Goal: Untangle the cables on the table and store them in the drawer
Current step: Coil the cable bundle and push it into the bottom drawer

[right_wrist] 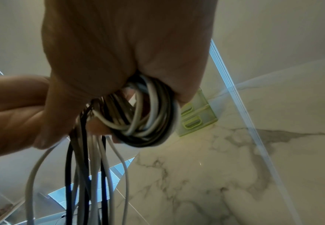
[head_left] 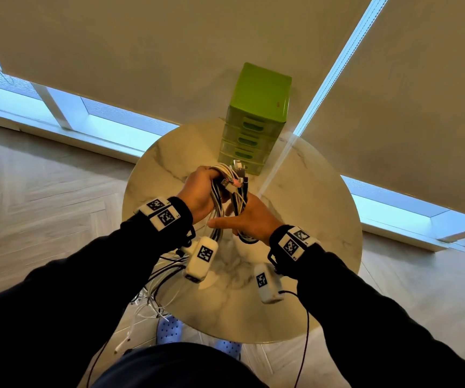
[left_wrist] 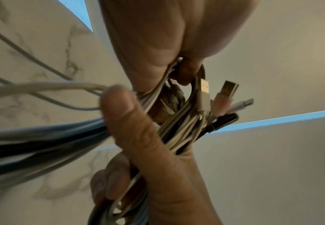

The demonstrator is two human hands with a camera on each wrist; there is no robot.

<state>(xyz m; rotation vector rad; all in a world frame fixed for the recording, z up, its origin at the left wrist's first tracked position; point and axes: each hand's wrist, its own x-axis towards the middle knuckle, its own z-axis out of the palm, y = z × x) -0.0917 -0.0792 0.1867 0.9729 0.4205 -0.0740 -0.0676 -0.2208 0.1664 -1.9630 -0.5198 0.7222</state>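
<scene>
Above the round marble table (head_left: 309,208) I hold a bundle of white, grey and black cables (head_left: 227,191) with both hands. My left hand (head_left: 202,191) grips the upper part, where several USB plugs (left_wrist: 225,94) stick out past its fingers. My right hand (head_left: 249,219) grips the lower part, a coiled loop of cables (right_wrist: 148,115), with its thumb pointing left. Loose cable ends (head_left: 155,289) hang below my left arm over the table's near edge. The green drawer unit (head_left: 253,121) stands at the far side of the table, its drawers closed.
Behind the table hang pale roller blinds (head_left: 169,51) over low windows. The floor (head_left: 29,177) around the table is light wood. My blue perforated shoes (head_left: 169,329) show below the table edge. Thin black leads (head_left: 305,331) trail from the wrist cameras.
</scene>
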